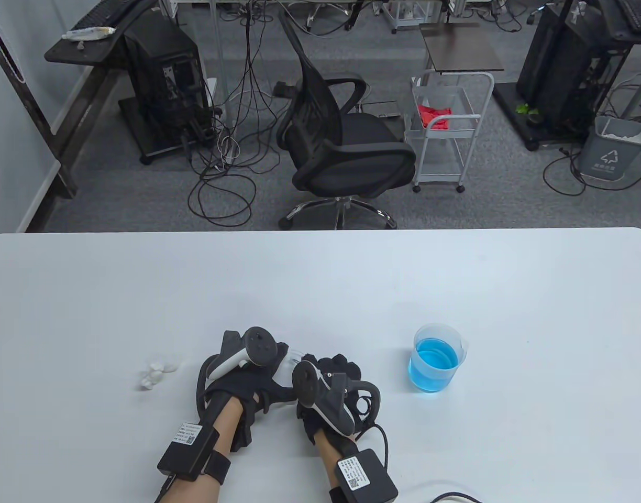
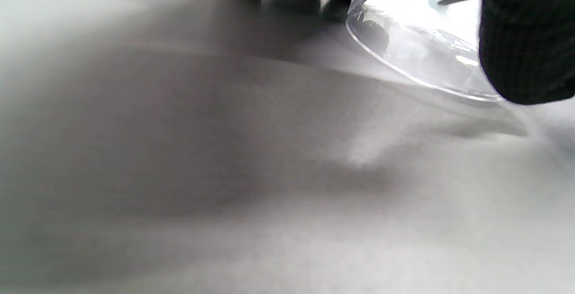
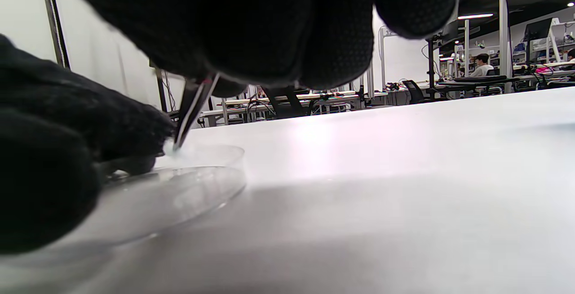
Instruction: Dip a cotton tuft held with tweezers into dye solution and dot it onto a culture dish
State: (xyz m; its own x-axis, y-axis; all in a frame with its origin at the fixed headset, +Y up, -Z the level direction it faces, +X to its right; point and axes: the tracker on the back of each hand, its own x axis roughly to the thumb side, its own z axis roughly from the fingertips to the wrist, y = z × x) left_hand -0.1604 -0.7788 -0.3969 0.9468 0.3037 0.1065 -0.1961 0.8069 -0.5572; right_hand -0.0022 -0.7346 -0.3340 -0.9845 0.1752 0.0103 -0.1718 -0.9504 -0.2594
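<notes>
My left hand (image 1: 247, 374) holds the rim of a clear culture dish (image 2: 422, 60) that lies flat on the white table; my fingers sit on its far edge and my thumb (image 2: 525, 37) on its near side. My right hand (image 1: 328, 385) is close beside it and pinches metal tweezers (image 3: 194, 105), tips pointing down into the dish (image 3: 179, 186). A small pale bit sits at the tips; I cannot tell its colour. A beaker of blue dye (image 1: 438, 359) stands to the right of my hands. In the table view the dish is almost hidden by both hands.
Loose white cotton tufts (image 1: 155, 372) lie on the table left of my left hand. The table's far edge (image 1: 320, 230) runs in front of an office chair (image 1: 341, 146) and a white cart (image 1: 449, 131).
</notes>
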